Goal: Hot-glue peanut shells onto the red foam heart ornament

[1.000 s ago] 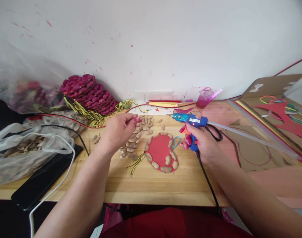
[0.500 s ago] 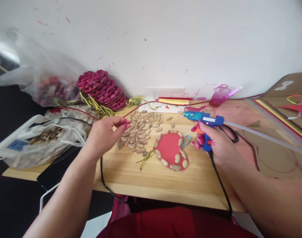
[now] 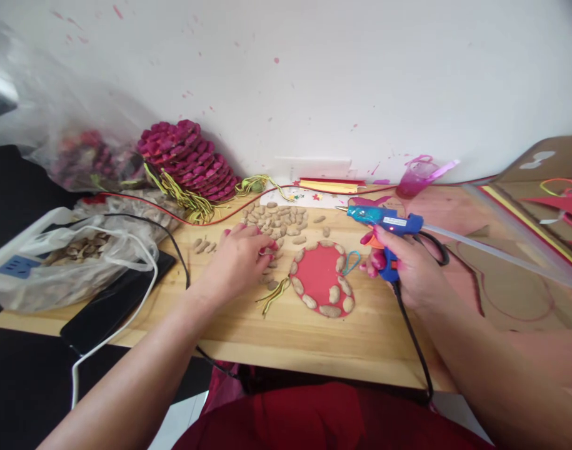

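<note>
My right hand (image 3: 401, 259) is wrapped round a blue hot glue gun (image 3: 382, 219); its metal nozzle points left and a finger lies by the orange trigger. A long clear glue stick (image 3: 482, 244) runs out of its back. My left hand (image 3: 241, 259) reaches down over a pile of peanuts (image 3: 286, 219), its fingers bent and pinched on a peanut (image 3: 267, 251) at the tips, partly hidden. Between the hands lies a red heart-shaped piece (image 3: 316, 272) edged with peanuts, with a blue loop (image 3: 352, 262) on its right and a yellow-green tassel (image 3: 274, 295) on its left.
Stacked magenta peanut pieces with tassels (image 3: 187, 162) lean at the back wall. At left are a plastic bag of shells (image 3: 89, 250), a white power strip (image 3: 20, 262) and a black phone (image 3: 112, 306). A pink cup (image 3: 414, 178) stands behind the glue gun; cardboard (image 3: 515, 281) lies at right.
My left hand has moved right and down onto the peanut pile, its fingers bending over it. The glue gun stays in my right hand, nearly still. The view has shifted slightly.
</note>
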Available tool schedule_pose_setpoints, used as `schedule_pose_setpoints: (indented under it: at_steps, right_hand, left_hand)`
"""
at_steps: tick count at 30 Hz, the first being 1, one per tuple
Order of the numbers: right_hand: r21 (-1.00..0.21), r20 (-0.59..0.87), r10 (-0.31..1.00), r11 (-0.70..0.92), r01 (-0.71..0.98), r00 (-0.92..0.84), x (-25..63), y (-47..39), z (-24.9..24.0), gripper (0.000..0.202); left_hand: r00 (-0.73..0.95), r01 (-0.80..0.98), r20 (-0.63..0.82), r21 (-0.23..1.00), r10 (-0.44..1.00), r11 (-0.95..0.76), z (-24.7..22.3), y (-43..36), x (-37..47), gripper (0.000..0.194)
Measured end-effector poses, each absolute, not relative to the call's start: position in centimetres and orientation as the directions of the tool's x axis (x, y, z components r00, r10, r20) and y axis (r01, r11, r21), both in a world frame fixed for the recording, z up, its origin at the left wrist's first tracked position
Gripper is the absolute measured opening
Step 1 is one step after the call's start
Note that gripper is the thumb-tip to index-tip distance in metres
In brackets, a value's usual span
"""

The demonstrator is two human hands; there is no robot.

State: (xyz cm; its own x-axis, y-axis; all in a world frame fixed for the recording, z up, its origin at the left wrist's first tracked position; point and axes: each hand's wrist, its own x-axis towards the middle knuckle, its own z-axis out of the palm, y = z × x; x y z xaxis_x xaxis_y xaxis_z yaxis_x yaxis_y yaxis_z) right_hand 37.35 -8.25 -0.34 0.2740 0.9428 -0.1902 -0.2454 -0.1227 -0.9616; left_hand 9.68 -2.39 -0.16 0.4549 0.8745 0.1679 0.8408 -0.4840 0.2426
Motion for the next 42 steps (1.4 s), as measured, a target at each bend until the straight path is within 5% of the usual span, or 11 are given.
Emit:
schedule_pose_setpoints:
  at_steps: [12,19,28,42]
  right_hand:
    - [-0.968,-0.191,0.938,-0.131,-0.212,0.29,37.3,-8.3,-0.3,0.033]
    - [-0.973,-0.188,0.951,-0.146,-0.18,0.246,37.3,-8.3,-0.2,0.04]
    - [-0.983,-0.177,0.953,-0.159,-0.089,0.247,37.3,-8.5,-0.4,0.045]
    - [-0.984,-0.158,0.956,-0.133,-0.114,0.249,37.3,-8.5,-0.6,0.038]
  left_hand:
    - [0.434,0.842,0.204,0.255,0.878,-0.476,0.6,-2.5,9.8,0.016]
    - [0.647,0.68,0.171,0.311,0.743,-0.664,0.4,-5.1,10.0,0.019]
    - [0.697,0.639,0.136,0.326,0.704,-0.697,0.3,-8.7,12.1,0.013]
    - [0.708,0.507,0.272,0.448,0.652,-0.737,-0.4,-9.2,11.4,0.017]
